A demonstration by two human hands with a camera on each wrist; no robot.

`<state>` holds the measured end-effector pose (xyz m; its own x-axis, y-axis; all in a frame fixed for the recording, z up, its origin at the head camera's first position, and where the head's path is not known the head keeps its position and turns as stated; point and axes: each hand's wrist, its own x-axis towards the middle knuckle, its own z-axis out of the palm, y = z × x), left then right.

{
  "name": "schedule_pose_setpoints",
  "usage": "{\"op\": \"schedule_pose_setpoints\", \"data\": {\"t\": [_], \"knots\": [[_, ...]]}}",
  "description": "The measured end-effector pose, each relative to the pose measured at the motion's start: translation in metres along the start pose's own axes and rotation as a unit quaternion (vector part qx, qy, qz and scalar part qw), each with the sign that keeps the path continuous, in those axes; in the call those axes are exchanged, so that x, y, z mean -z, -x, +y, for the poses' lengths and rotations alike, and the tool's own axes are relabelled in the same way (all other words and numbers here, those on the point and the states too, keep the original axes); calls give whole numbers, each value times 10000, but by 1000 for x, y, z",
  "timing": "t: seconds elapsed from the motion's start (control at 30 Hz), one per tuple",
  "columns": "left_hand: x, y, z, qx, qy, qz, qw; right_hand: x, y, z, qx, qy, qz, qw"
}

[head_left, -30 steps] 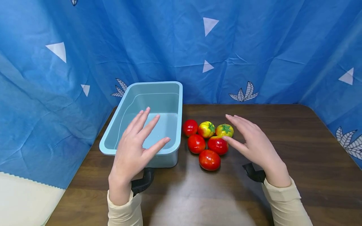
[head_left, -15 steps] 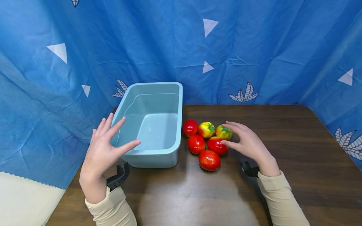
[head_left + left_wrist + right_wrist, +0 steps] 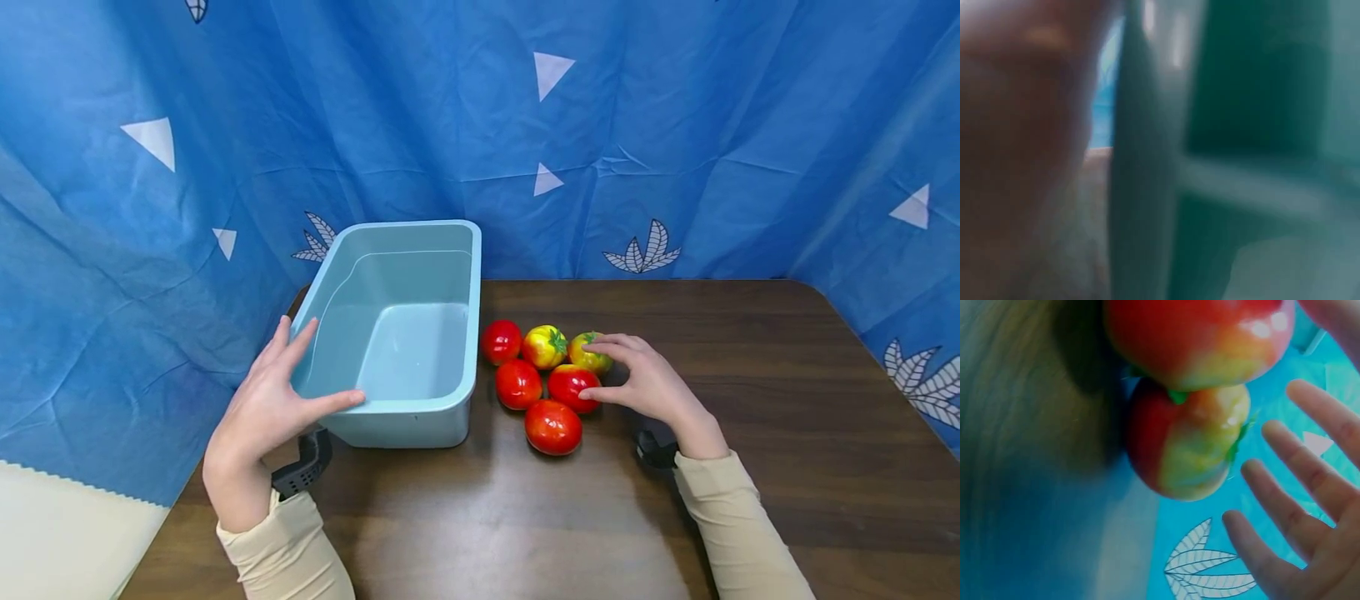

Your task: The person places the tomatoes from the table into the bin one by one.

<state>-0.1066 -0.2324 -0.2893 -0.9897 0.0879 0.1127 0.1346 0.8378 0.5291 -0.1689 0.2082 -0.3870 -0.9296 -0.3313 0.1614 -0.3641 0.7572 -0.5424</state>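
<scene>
- L hand [image 3: 262, 400] at near-left corner of the lt-blue bin [image 3: 405, 427]: thumb laid along the front rim, fingers spread by the left side, hand open. L wrist cam v. blurred, so firm contact w/ the rim is hard to confirm.
- R hand [image 3: 648, 379] open too, over the right edge of the fruit cluster; thumb tip right at the mid-right red tomato [image 3: 570, 386], index over the green-yellow tomato [image 3: 587, 362]. R wrist cam: four fingers spread, approx. straight, a gap betw. them & the lower fruit.
- Bin upright on table [image 3: 525, 525], left of ctr, its long side running away from the person.
- Six tomatoes in a tight group on table, just R of bin. Back row, L to R: back red tomato [image 3: 501, 342], yellow tomato [image 3: 543, 347] w/ green leafy top, then the green-yellow one.
- Mid row: mid-left red tomato [image 3: 518, 384] & the mid-right red. Nearest the person: front red tomato [image 3: 553, 427].
- Cream sleeves [image 3: 735, 517] on both arms; black wrist mount [image 3: 303, 465] under L wrist.
- Blue cloth [image 3: 420, 100] w/ white triangles & leaf prints hangs behind table.
</scene>
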Motion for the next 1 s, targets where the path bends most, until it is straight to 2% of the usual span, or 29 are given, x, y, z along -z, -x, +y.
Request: {"op": "schedule_pose_setpoints", "data": {"t": [0.33, 0.53, 1.0], "knots": [[4, -1, -14, -150, 106, -310, 9993, -7, -4, 12, 17, -210, -23, 9998], [6, -2, -15, -136, 77, -453, 9989, -11, -4, 17, 30, -349, 17, 9994], [6, -4, -15, -154, 100, -467, 9987, -18, -2, 24, -91, -750, -209, 9969]]}}
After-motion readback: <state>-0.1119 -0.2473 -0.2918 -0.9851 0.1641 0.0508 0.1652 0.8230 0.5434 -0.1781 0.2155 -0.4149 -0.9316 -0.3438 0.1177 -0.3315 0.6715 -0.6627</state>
